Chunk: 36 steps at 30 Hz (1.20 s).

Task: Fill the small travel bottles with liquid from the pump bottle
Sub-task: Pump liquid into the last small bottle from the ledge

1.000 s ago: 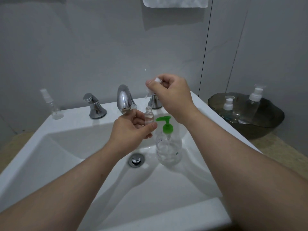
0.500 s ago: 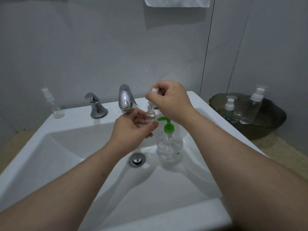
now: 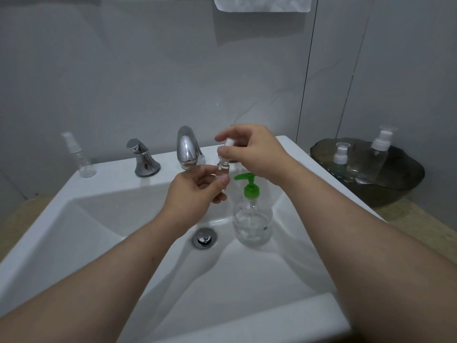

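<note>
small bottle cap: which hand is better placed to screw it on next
Right. The right hand pinches the white cap at the neck of the small bottle, so it can probably twist from there. The left hand grips the bottle's body and steadies it.

Green pump (image 3: 248, 182) on clear pump bottle (image 3: 252, 222), white sink (image 3: 81, 233), chrome faucet (image 3: 186, 147), grey wall (image 3: 123, 70)

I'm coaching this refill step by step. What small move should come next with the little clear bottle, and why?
Probably twist the white spray cap down: the right hand pinches it at the neck of the small clear bottle, which the left hand holds roughly upright.
</note>
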Tool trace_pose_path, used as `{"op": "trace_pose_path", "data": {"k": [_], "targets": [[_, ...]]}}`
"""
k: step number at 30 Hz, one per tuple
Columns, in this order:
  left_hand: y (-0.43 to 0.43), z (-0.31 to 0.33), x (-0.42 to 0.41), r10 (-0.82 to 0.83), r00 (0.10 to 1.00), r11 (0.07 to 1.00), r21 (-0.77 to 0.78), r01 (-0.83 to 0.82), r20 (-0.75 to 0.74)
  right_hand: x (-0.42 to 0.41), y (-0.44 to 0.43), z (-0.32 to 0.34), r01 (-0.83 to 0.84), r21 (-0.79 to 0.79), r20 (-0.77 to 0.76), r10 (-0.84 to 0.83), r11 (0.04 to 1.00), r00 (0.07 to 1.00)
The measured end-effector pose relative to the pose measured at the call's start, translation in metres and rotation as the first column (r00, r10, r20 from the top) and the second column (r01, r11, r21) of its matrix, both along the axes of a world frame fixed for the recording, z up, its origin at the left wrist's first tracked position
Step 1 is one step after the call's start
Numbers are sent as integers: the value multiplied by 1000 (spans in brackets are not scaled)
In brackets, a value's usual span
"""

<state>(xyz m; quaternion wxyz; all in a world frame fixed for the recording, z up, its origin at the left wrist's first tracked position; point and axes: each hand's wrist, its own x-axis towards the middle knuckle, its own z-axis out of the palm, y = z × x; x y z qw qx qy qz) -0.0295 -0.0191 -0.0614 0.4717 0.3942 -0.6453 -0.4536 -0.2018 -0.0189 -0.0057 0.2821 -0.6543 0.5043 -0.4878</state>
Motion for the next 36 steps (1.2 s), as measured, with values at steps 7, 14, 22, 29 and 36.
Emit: {"op": "trace_pose_path", "data": {"k": [7,14,22,29,36], "targets": [[-1,-1,-3,-5,996,998,61,10,-85,-4,0,1,-36,45,99,32,998,995],[-4,-4,-4,1,993,993,119,13,-116,-2,-2,-3,-26,-2,55,26,1000,998],[-5,-3,-2,32,995,995,98,-23,-95,-3,-1,1,-49,-7,17,49,999,999],[-4,-2,-2,69,993,993,101,-59,-97,-8,-1,2,-85,40,20,84,996,996],[-2,5,-4,65,960,947,320,27,-273,-8,-2,-1,-132,73,43,129,989,991]]}}
